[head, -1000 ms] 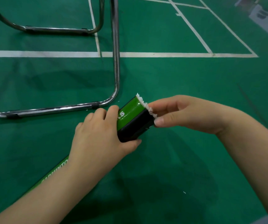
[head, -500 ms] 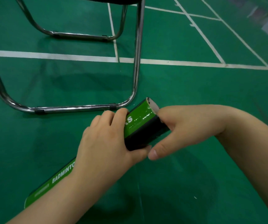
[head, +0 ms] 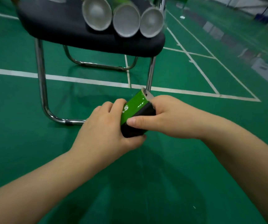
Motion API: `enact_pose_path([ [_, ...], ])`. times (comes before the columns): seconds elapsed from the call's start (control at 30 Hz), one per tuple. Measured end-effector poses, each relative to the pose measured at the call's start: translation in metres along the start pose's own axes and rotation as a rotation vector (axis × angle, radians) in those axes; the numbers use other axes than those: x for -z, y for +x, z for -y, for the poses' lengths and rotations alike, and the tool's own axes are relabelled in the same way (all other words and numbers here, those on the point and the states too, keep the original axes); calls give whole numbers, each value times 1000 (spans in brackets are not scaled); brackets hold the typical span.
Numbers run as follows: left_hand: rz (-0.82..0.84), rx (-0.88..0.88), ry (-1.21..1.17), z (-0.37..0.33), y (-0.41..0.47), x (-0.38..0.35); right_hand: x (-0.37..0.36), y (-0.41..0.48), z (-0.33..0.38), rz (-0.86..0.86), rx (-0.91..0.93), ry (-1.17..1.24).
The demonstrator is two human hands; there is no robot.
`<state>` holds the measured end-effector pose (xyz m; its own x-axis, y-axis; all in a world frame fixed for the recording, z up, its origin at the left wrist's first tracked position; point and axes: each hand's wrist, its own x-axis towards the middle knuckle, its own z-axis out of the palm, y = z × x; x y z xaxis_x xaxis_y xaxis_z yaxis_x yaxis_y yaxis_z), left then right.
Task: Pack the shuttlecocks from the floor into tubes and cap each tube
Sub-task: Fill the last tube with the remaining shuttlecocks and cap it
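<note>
View from a head camera, looking down past 2 bare forearms at a green court floor (head: 33, 151) marked with white lines (head: 84, 80). A chair (head: 57, 29) with a black cushioned seat and a bent chrome frame (head: 41, 81) stood on the floor ahead. Just in front of the chair, low down, both hands held 1 tube (head: 135, 105), glossy green on its upper face with white letters and black on its nearer side. The tube slanted away from the person, and its open mouth pointed toward the foot of the chair's leg on the person's right. Only pale grey showed inside the mouth, and what it held could not be made out. The left hand (head: 104, 126) was wrapped round the tube's middle, fingers curled over the green face and thumb tucked beneath. The right hand (head: 167, 117) gripped the end nearest the chair, thumb pressed flat along the black side and fingers curled over the mouth. On the chair's seat lay 3 other tubes (head: 126, 21) side by side, their round silver ends facing the camera and jutting past the front edge of the seat
</note>
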<state>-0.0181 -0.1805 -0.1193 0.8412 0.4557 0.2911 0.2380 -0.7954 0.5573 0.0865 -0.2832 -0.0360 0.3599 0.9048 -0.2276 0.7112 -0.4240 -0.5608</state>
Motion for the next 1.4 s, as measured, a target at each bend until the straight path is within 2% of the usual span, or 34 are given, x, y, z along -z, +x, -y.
enact_pose_path([
  [0.23,17,-27,-143,-7,-2,78,18,-11,78,-82,-20,-70],
  [0.5,1,45,-232,-10,-16,111,13,-16,138,-138,-86,-296],
  [0.67,-41,92,-253,-13,-16,129,7,-14,155,-295,21,-480],
  [0.8,-97,74,-193,-14,-15,150,12,-11,169,-357,83,-535],
  [1.0,-203,108,-167,-2,-16,173,12,1,189,-429,249,-570],
  [1.23,-242,145,-118,9,-8,180,14,22,190,-466,344,-496],
  [1.3,-253,159,-95,13,1,182,15,33,187,-541,391,-437],
  [1.4,-294,199,-109,21,17,186,15,56,180,-744,494,-331],
])
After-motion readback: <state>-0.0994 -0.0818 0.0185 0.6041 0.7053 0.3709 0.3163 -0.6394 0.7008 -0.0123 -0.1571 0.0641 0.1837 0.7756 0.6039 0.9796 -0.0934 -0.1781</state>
